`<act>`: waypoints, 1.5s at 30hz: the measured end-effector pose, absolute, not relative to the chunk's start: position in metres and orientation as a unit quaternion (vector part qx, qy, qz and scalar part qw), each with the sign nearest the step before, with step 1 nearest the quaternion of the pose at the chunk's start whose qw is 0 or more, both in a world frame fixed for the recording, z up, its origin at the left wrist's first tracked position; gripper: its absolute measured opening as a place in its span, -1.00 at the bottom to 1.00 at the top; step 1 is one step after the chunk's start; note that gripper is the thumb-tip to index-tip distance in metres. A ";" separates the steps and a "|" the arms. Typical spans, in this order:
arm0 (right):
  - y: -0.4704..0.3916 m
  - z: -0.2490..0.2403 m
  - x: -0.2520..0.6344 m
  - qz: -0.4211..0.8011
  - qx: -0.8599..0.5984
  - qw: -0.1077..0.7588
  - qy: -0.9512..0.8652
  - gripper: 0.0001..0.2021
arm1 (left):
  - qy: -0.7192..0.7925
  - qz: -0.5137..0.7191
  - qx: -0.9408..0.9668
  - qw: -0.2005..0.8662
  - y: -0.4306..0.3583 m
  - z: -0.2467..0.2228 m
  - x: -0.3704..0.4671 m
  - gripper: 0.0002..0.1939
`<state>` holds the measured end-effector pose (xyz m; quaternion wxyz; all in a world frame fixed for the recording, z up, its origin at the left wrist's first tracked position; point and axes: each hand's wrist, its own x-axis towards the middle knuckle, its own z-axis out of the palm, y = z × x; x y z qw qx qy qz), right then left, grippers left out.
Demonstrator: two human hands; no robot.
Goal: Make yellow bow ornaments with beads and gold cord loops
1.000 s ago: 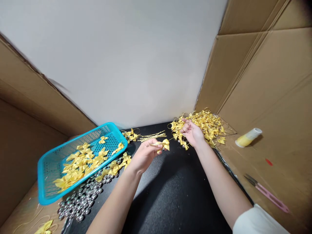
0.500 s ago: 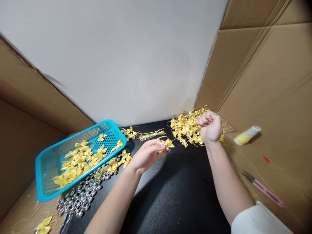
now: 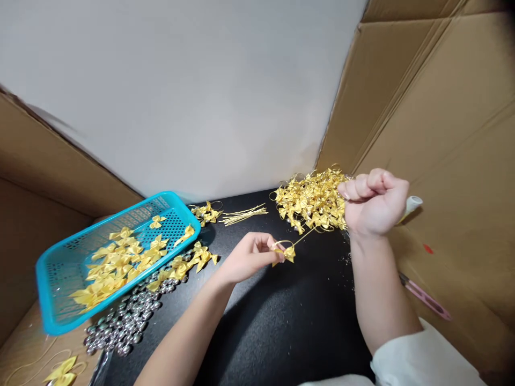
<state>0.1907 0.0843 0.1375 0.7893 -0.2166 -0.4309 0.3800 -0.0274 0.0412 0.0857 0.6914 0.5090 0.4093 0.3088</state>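
Note:
My left hand pinches a yellow ribbon bow between thumb and fingers, above the black tabletop. From the bow, a loop of gold cord rises, and one length of it stretches up and right toward my right hand. That hand is closed in a fist, raised in front of the pile at the right; its fingers seem to grip the cord's far end, which is lost against the pile. A heap of finished-looking yellow bows with cord loops lies at the back right.
A blue plastic basket with loose yellow bows stands at the left. Silver bells lie beside it, with more bows. Gold cord pieces lie at the back. Pink thread snips and a thread spool are at the right.
My right hand has moved to the right, away from my left hand, and the cord between them now shows taut. The left hand still holds the bow. The view has shifted slightly.

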 end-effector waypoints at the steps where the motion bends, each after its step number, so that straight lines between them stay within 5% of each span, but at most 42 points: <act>1: 0.083 0.138 0.189 0.383 -0.215 0.788 -0.432 -0.62 | 0.415 0.295 0.516 0.688 0.040 0.084 -0.024 -0.82; 8: 0.083 0.139 0.182 0.415 -0.219 0.760 -0.451 -0.61 | 0.419 0.275 0.515 0.696 0.039 0.068 -0.010 -0.84; 18: 0.068 0.151 0.194 0.431 -0.213 0.722 -0.497 -0.75 | 0.411 0.432 0.345 0.725 0.058 0.065 -0.025 -0.84; 25: 0.050 0.154 0.175 0.654 -0.166 0.562 -0.479 -0.77 | 0.423 0.573 0.205 0.671 0.075 0.079 -0.047 -0.91; 34: 0.102 0.093 0.160 0.803 -0.246 0.388 -0.379 -0.75 | 0.427 0.577 0.210 0.664 0.071 0.104 -0.081 -0.81; 45: 0.136 0.028 0.158 0.822 -0.313 0.329 -0.343 -0.76 | 0.427 0.555 0.336 0.630 0.071 0.085 -0.073 -0.84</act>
